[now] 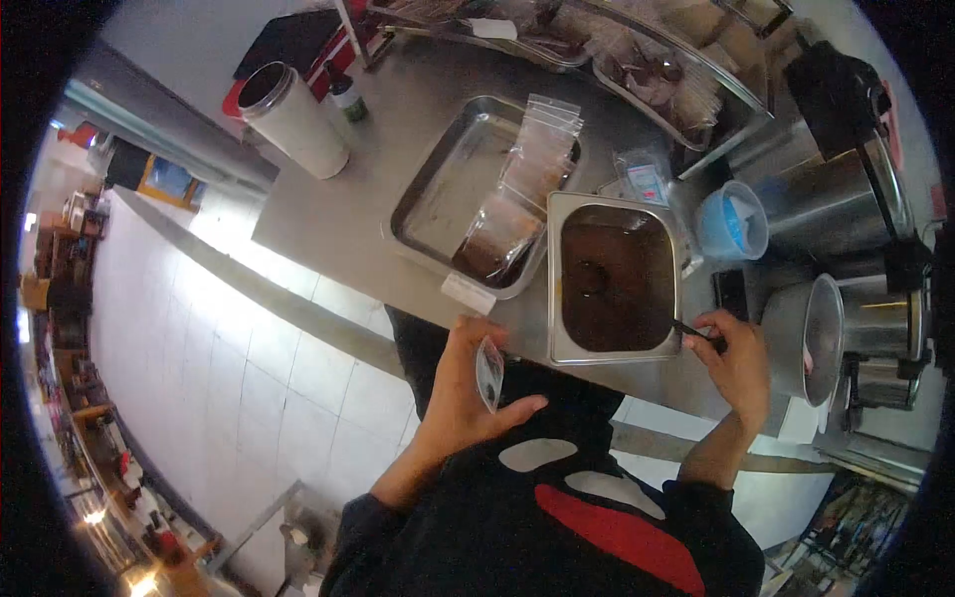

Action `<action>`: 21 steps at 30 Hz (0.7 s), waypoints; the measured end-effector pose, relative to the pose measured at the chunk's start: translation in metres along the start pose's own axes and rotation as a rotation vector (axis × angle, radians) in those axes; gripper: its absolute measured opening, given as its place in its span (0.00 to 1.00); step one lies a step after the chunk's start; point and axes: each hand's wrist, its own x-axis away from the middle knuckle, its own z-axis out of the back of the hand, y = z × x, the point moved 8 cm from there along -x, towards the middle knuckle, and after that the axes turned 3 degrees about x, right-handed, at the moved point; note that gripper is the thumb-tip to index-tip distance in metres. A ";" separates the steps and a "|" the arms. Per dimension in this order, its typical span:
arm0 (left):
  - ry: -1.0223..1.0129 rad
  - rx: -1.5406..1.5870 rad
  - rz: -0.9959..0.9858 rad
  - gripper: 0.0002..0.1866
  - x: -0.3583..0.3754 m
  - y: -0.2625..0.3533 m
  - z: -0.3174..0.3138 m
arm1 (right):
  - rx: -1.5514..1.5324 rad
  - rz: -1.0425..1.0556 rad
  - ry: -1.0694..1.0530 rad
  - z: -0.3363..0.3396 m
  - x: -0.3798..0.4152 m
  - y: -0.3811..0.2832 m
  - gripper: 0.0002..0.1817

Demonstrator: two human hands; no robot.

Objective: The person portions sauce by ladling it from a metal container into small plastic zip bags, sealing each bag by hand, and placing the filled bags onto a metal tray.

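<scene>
My left hand (468, 383) holds a small clear plastic bag (488, 374) upright, its mouth spread, in front of the counter edge. My right hand (731, 358) grips the dark handle (693, 329) of a utensil at the right rim of a deep steel pan (555, 289). Dark brown liquid (619, 274) fills part of that pan, and the utensil's far end is hidden in it. Left of the pan, a shallow steel tray (418, 189) bears a row of overlapping clear bags (537, 149) with brown contents. A white label or strip (469, 294) lies at the tray's near edge.
A white cylinder (295, 124) and a small dark bottle (346, 95) stand at the back left. A blue-tinted plastic tub (732, 221), a black phone-like object (730, 293) and a metal pot (822, 343) are at right. Trays of packets (657, 75) sit on a rack behind.
</scene>
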 end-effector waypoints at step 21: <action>0.144 -0.059 -0.082 0.21 -0.017 0.011 0.002 | -0.324 0.443 0.107 -0.012 -0.021 0.010 0.08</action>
